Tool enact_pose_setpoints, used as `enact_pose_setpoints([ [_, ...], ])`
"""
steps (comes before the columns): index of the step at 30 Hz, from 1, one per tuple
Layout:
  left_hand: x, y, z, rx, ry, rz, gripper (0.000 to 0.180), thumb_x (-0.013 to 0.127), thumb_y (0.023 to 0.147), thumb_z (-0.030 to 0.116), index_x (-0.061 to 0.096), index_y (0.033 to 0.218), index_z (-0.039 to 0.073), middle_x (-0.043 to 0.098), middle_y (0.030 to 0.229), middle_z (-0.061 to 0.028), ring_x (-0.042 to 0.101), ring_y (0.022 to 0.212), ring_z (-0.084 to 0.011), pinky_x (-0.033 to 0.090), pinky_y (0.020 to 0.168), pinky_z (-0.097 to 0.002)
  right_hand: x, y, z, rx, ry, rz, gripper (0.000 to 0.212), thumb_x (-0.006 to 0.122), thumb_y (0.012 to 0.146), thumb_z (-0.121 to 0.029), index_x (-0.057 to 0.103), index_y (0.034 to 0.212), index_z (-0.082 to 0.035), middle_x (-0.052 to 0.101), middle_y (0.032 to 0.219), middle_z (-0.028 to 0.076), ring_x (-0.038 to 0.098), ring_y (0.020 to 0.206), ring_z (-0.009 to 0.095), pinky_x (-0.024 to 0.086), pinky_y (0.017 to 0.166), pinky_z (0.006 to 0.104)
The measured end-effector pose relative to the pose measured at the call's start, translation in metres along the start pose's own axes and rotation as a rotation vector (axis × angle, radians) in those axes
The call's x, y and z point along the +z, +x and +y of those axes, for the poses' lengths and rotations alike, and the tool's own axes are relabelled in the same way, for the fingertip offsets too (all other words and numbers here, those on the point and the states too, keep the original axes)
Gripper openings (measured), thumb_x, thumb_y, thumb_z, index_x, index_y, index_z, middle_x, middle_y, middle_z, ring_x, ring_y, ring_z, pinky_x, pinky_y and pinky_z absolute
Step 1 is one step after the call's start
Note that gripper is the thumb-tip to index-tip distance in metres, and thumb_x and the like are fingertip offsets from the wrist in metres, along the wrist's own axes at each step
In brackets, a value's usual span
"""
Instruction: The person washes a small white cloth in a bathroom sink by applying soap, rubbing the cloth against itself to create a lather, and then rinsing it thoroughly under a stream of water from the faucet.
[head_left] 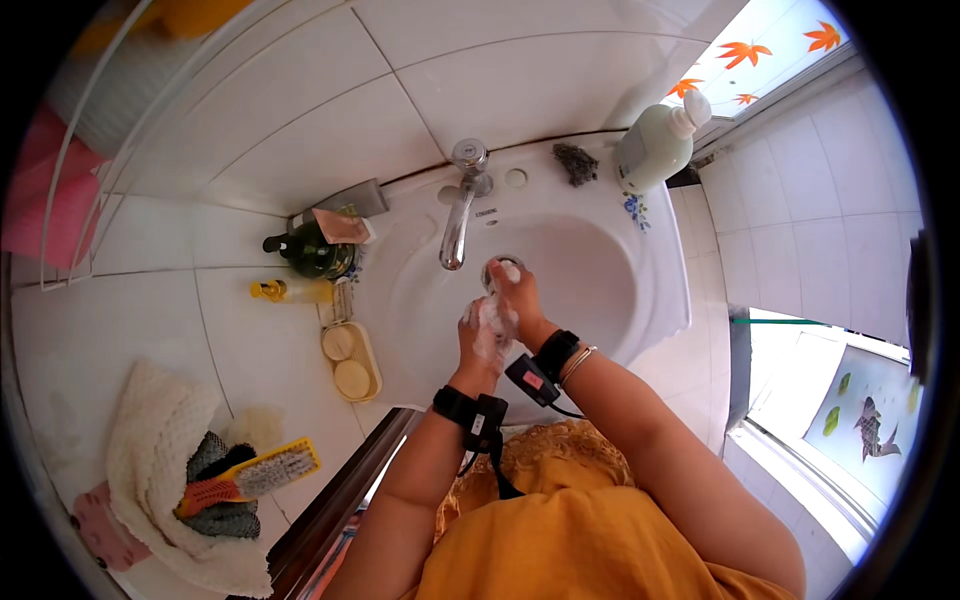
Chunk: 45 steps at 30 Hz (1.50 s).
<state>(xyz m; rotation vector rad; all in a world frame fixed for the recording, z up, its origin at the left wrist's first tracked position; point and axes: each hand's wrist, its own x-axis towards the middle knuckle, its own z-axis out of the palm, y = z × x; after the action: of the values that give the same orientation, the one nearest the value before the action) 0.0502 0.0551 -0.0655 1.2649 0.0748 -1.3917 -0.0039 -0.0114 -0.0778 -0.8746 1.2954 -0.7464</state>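
Over the bowl of a white washbasin (600, 270), my two hands meet, coated with white lather. My left hand (482, 335) carries most of the foam, and its fingers are largely hidden by suds and the other hand. Against it lies my right hand (518, 297), fingers curled, with a white patch at the fingertips that could be foam or a bit of soap. Just beyond them is the chrome faucet (457, 230); no water stream shows. The metal drain (489, 275) is partly covered by my right hand.
A pump bottle (650, 155) and a dark scrubber (576, 163) stand on the basin's back right. Along its left are a dark green bottle (312, 252), a yellow-capped bottle (290, 290) and a soap dish (368, 358). A brush (275, 470) lies by a cream towel (150, 430).
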Motion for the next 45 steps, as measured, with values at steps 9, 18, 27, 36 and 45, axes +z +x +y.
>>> enact_pose_setpoints([
  [9,-0.001,-0.001,0.007,0.062,-0.132,0.105,0.022,0.048,0.084,0.026,0.049,0.096,0.008,0.054,0.078,-0.0044,0.053,0.059,-0.0159,0.042,0.046,-0.0259,0.009,-0.015,-0.005,-0.358,-0.291,0.133,0.03,0.057,0.079,-0.029,0.053,0.078,0.001,0.055,0.067,0.014,0.051,0.062,0.025,0.042,0.061,0.0354],
  [18,-0.031,-0.018,0.04,-0.12,-0.133,-0.178,0.021,0.053,0.081,0.014,0.047,0.1,0.008,0.055,0.092,-0.0075,0.055,0.076,-0.0187,0.044,0.06,-0.0288,-0.044,0.013,-0.021,0.306,0.211,-0.242,0.038,0.059,0.079,-0.034,0.053,0.096,-0.001,0.055,0.08,0.004,0.05,0.07,0.012,0.043,0.062,0.0257],
  [27,-0.027,-0.014,0.049,-0.176,0.173,-0.279,0.039,0.063,0.074,0.016,0.043,0.105,0.004,0.053,0.096,-0.0089,0.055,0.08,-0.0176,0.047,0.063,-0.0287,-0.05,-0.001,-0.05,0.142,0.095,-0.409,0.03,0.063,0.077,-0.02,0.052,0.099,-0.002,0.056,0.081,0.002,0.054,0.07,0.011,0.047,0.057,0.0267],
  [36,-0.022,-0.007,0.031,-0.073,-0.291,-0.209,0.028,0.054,0.082,0.022,0.045,0.102,0.005,0.054,0.089,-0.0046,0.055,0.077,-0.0149,0.046,0.068,-0.0243,-0.021,-0.027,-0.015,-0.286,0.195,-0.122,0.018,0.063,0.076,-0.02,0.055,0.081,-0.004,0.055,0.074,0.002,0.051,0.061,0.012,0.043,0.055,0.0259],
  [45,0.011,-0.007,0.015,0.011,0.001,0.048,0.036,0.048,0.086,0.03,0.047,0.106,0.001,0.054,0.096,-0.0068,0.054,0.086,-0.0171,0.046,0.072,-0.0265,0.007,-0.007,-0.012,-0.088,0.013,0.0,0.023,0.059,0.077,-0.02,0.051,0.073,0.002,0.053,0.064,0.01,0.045,0.057,0.016,0.04,0.055,0.0301],
])
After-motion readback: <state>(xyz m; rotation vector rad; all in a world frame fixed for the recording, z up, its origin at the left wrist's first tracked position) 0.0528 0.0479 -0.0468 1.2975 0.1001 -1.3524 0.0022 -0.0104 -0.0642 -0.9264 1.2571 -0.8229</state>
